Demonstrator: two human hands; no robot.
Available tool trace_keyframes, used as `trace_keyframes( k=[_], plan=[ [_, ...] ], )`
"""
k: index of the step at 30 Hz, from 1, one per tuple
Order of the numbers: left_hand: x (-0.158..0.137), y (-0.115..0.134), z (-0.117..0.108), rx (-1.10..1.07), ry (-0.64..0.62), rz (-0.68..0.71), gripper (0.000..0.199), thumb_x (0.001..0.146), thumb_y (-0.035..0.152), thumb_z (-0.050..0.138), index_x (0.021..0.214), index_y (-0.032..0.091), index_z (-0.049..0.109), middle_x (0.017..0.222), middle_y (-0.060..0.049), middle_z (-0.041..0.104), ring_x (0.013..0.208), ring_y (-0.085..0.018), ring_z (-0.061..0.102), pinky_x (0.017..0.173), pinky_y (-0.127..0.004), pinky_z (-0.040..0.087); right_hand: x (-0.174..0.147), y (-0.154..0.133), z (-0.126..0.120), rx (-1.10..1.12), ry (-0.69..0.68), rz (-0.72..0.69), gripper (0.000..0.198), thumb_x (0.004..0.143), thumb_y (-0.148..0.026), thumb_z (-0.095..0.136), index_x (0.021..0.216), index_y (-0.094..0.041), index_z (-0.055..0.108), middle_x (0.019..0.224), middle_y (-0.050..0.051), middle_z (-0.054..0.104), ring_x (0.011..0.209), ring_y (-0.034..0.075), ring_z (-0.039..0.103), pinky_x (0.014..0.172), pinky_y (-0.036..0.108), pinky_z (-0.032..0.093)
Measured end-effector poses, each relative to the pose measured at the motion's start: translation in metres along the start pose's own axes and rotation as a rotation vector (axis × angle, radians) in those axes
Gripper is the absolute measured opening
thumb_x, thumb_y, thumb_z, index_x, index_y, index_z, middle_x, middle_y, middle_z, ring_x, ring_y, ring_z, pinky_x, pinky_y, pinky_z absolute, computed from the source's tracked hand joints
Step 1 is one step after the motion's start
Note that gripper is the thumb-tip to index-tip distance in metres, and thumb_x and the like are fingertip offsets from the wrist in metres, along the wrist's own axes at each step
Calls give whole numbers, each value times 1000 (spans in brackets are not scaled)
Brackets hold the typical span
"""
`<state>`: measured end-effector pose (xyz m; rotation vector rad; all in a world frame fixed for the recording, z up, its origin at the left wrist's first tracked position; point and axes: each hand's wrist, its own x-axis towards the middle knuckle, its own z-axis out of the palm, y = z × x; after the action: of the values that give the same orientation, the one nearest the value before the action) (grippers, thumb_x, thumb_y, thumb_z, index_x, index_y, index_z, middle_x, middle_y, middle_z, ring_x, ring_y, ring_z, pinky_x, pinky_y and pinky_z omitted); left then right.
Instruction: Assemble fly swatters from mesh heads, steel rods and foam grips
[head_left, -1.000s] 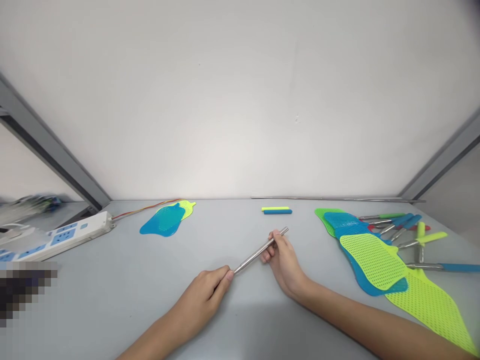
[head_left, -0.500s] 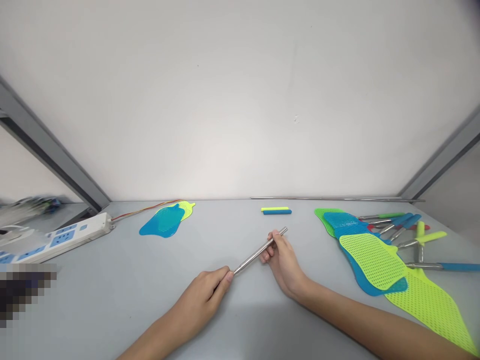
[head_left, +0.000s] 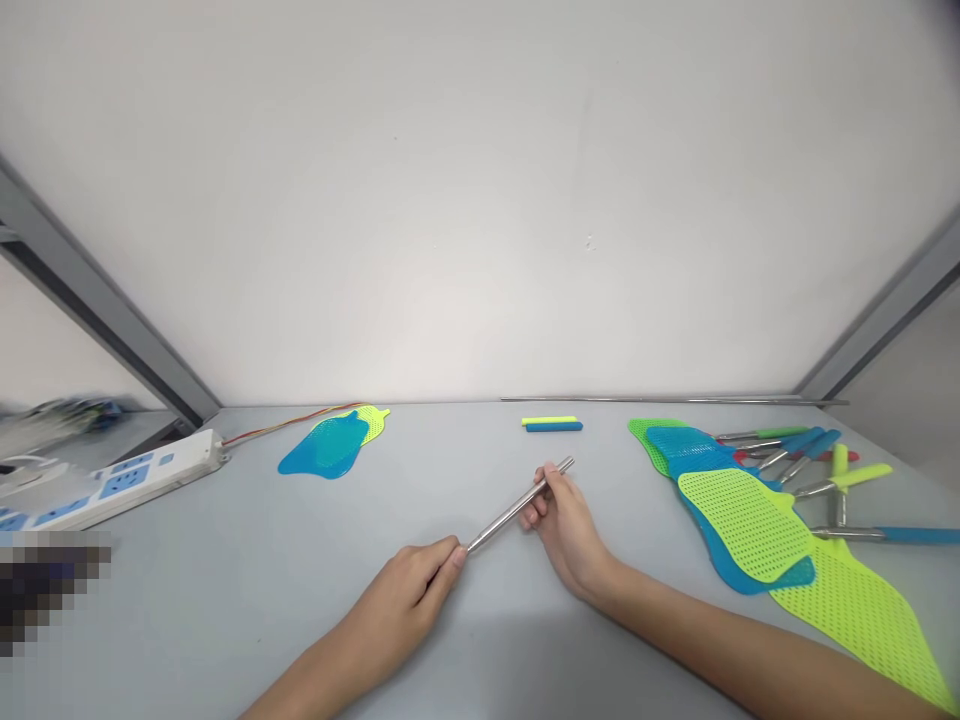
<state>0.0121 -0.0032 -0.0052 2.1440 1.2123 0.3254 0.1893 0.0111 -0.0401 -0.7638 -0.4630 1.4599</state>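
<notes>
A silver telescopic metal rod (head_left: 504,520) slants between my two hands over the grey table. My left hand (head_left: 420,590) pinches its lower, thinner end, which the thumb and fingers hide. Close to the upper, thicker end, my right hand (head_left: 566,530) is closed around the rod with thumb and fingers. Beyond the rod lie a yellow handle sleeve (head_left: 550,420) and a blue handle sleeve (head_left: 553,427), side by side. To the left, a blue fly swatter head (head_left: 319,448) partly covers a yellow one (head_left: 375,420).
On the right lies a pile of fly swatters with perforated yellow heads (head_left: 742,525), other blue and green heads, and coloured handles (head_left: 919,535). A thin metal rod (head_left: 675,401) runs along the wall's foot. A white power strip (head_left: 127,480) sits at the left edge.
Almost nothing differs. Both hands keep their hold on the rod in nearly the same pose; the whole view has shifted very slightly.
</notes>
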Motion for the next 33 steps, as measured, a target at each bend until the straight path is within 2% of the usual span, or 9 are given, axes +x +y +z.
trace_keyframes(
  k=[24, 33],
  plan=[
    [0, -4, 6, 88, 19, 17, 33, 86, 35, 21, 57, 20, 26, 51, 5, 30, 48, -12, 33, 48, -22, 27, -1, 1, 1, -30, 13, -32, 31, 70, -49, 51, 65, -20, 44, 48, -7, 29, 45, 9, 34, 47, 23, 30],
    [0, -7, 6, 4, 29, -25, 34, 86, 37, 22, 58, 20, 31, 52, 5, 29, 48, -11, 30, 48, -21, 26, -2, 3, 0, -14, 35, -29, 29, 70, -46, 53, 66, -19, 44, 46, -7, 28, 43, 7, 33, 45, 22, 29]
  ],
)
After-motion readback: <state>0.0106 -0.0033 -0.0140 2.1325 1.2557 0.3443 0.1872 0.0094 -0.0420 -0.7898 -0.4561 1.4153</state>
